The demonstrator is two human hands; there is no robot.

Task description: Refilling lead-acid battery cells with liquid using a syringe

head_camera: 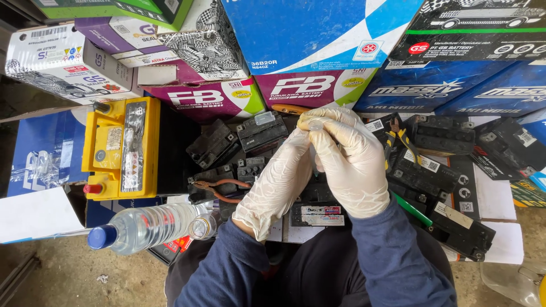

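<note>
Gloved left hand [277, 185] and right hand [348, 165] raised together over black batteries [259, 133], fingertips pinching small clear cap [314, 125] between them. Plastic water bottle [149, 226] lies near left knee. Pliers [219, 190] rest on batteries, beside yellow battery [122, 148].

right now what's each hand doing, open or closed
Left hand: white glove, fingers curled up to the right fingertips; grip cannot be told.
Right hand: white glove, fingertips pinched on a small clear round piece.
</note>
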